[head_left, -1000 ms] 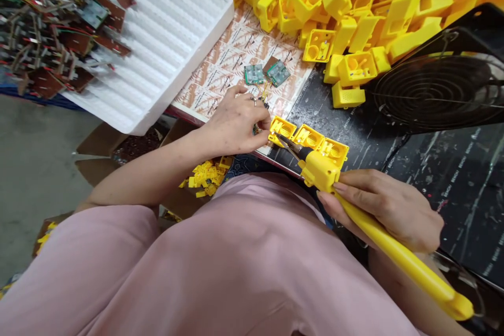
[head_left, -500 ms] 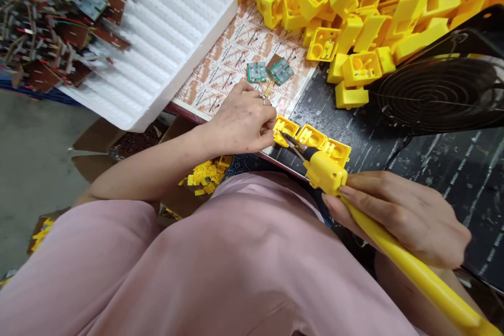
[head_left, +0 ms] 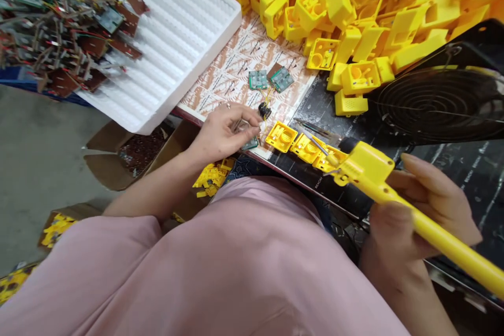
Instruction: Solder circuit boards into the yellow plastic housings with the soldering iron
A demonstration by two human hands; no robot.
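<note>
My left hand (head_left: 226, 128) is curled at the table's front edge around a small green circuit board (head_left: 250, 143), largely hidden by the fingers. A black round part (head_left: 264, 110) with thin yellow wires lies by the fingertips. My right hand (head_left: 425, 205) grips a yellow tool that looks like a soldering gun (head_left: 370, 165), with a black nozzle and two thin tips. Its tips are over a row of three open yellow housings (head_left: 281, 137); whether they touch cannot be told. Two green boards (head_left: 258, 79) lie beyond my left hand.
Yellow housings (head_left: 354, 37) are heaped at the back. A black fan (head_left: 441, 94) stands at the right. A white foam tray (head_left: 177, 37) at the left bears piled wired boards (head_left: 71, 26). Cardboard boxes (head_left: 106, 136) stand below on the floor.
My left hand has drawn left off the nearest yellow housing, and a board and black part now show by it. My right hand has moved the yellow soldering gun right and turned it.
</note>
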